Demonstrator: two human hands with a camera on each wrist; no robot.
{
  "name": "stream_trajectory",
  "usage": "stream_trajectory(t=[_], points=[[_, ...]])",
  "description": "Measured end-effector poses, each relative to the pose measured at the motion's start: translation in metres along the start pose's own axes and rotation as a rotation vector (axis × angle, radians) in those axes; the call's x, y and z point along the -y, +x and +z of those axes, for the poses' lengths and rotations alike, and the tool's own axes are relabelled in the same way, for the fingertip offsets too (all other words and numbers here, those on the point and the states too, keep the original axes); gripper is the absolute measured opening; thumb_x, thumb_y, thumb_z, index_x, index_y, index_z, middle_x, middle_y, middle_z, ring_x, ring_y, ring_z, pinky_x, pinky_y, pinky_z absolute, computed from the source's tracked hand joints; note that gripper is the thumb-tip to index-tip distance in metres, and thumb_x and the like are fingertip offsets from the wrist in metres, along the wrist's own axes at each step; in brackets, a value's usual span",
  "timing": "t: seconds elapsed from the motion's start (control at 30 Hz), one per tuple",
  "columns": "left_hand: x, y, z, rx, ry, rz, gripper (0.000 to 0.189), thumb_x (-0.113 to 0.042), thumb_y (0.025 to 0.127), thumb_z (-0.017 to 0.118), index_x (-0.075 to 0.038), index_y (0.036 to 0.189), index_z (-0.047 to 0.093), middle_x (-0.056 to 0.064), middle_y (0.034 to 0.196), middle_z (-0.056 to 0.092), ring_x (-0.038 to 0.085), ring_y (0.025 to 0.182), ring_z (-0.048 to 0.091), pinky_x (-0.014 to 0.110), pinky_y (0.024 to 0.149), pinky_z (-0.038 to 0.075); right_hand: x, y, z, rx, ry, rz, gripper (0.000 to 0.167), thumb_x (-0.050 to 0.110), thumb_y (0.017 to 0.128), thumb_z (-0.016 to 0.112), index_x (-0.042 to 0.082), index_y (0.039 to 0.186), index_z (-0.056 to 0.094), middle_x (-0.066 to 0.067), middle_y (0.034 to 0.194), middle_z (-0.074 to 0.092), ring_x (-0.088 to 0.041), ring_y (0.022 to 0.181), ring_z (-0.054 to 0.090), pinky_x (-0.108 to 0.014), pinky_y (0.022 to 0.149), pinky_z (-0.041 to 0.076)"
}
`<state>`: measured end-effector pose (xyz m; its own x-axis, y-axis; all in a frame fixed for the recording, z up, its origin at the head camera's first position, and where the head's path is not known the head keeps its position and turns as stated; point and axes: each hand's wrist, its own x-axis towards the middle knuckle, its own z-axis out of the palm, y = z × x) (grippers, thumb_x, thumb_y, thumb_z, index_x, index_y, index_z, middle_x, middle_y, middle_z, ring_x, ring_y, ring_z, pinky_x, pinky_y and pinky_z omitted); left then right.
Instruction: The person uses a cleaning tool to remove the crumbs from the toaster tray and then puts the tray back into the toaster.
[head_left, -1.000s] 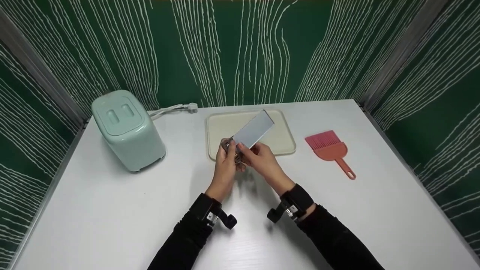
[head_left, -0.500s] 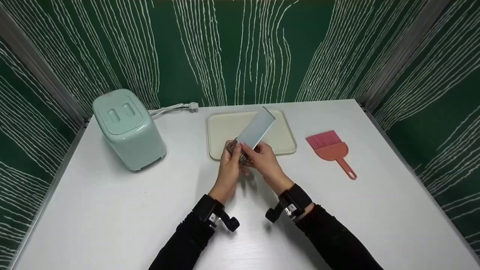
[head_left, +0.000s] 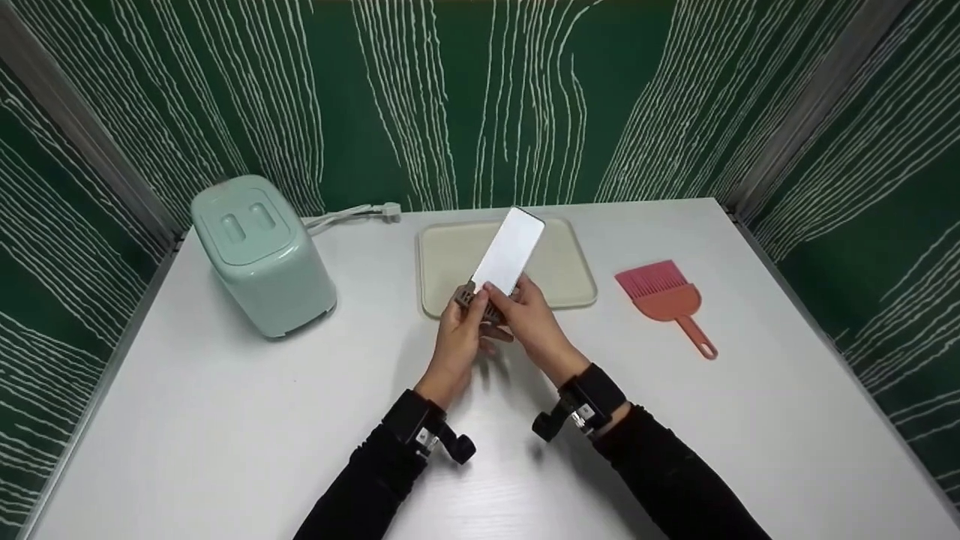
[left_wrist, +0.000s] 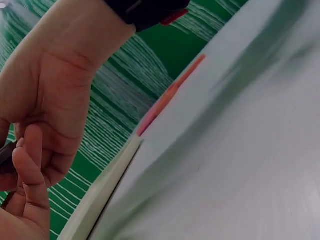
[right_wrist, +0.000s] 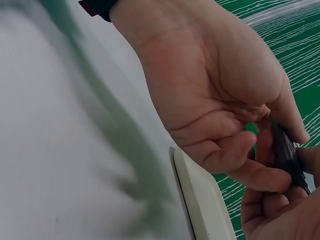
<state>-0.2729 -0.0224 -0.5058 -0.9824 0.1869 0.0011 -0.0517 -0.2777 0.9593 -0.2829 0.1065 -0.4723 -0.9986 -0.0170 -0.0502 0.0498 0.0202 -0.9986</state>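
Observation:
Both hands hold one object above the front edge of the cream tray (head_left: 450, 259). It is a flat, shiny rectangular plate (head_left: 511, 249), bright white with reflected light, with a brown patterned part (head_left: 466, 291) at its near end; its exact kind cannot be told. My left hand (head_left: 454, 345) grips the brown end, thumb on top. My right hand (head_left: 541, 330) pinches the near right side, its thumb over the face. In the right wrist view the object's dark edge (right_wrist: 284, 150) shows between thumb and fingers. The fingers beneath hide much of the brown part.
A mint-green toaster (head_left: 262, 255) stands at the left, its white plug and cord (head_left: 360, 214) behind it. At the right lie a pink brush (head_left: 651, 280) and an orange dustpan (head_left: 671, 304). Green walls with white lines surround the white table (head_left: 300, 420).
The plate has turned more upright, its far end swinging slightly left, and its face now reflects brightly. Both hands keep hold and have shifted only slightly.

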Motion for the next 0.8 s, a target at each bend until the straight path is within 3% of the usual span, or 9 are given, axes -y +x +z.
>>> stream_trajectory(t=[0.17, 0.37, 0.6, 0.8], points=[[-0.002, -0.003, -0.008, 0.014, 0.033, -0.011, 0.033, -0.034, 0.114, 0.053, -0.009, 0.136, 0.056, 0.002, 0.096, 0.079, 0.014, 0.064, 0.075, 0.022, 0.050, 0.049, 0.000, 0.002, 0.001, 0.032, -0.013, -0.008, 0.042, 0.014, 0.109, 0.062, -0.001, 0.147, 0.052, -0.009, 0.106, 0.079, -0.011, 0.087, 0.072, -0.025, 0.082, 0.056], [-0.008, -0.007, -0.021, 0.040, 0.119, -0.004, 0.034, -0.036, 0.113, 0.056, -0.013, 0.138, 0.054, 0.007, 0.105, 0.071, 0.016, 0.068, 0.077, 0.022, 0.052, 0.049, 0.001, 0.002, 0.001, 0.080, -0.082, 0.003, 0.045, 0.019, 0.110, 0.063, 0.003, 0.150, 0.051, -0.001, 0.095, 0.075, -0.009, 0.082, 0.067, -0.024, 0.075, 0.053], [-0.015, -0.014, -0.044, 0.035, 0.308, 0.017, 0.041, -0.043, 0.113, 0.054, -0.017, 0.145, 0.051, 0.014, 0.132, 0.065, 0.033, 0.080, 0.080, 0.025, 0.052, 0.052, 0.001, 0.003, 0.001, 0.113, -0.094, 0.000, 0.044, 0.022, 0.109, 0.065, 0.004, 0.148, 0.055, 0.003, 0.088, 0.076, -0.009, 0.075, 0.071, -0.026, 0.071, 0.052], [-0.033, -0.020, -0.069, -0.009, 0.492, 0.066, 0.041, -0.041, 0.115, 0.050, -0.018, 0.149, 0.048, 0.015, 0.142, 0.062, 0.033, 0.079, 0.078, 0.027, 0.053, 0.052, 0.004, 0.004, 0.005, 0.145, -0.118, 0.010, 0.044, 0.022, 0.108, 0.067, 0.004, 0.146, 0.058, 0.000, 0.094, 0.076, -0.008, 0.081, 0.072, -0.032, 0.076, 0.056]])
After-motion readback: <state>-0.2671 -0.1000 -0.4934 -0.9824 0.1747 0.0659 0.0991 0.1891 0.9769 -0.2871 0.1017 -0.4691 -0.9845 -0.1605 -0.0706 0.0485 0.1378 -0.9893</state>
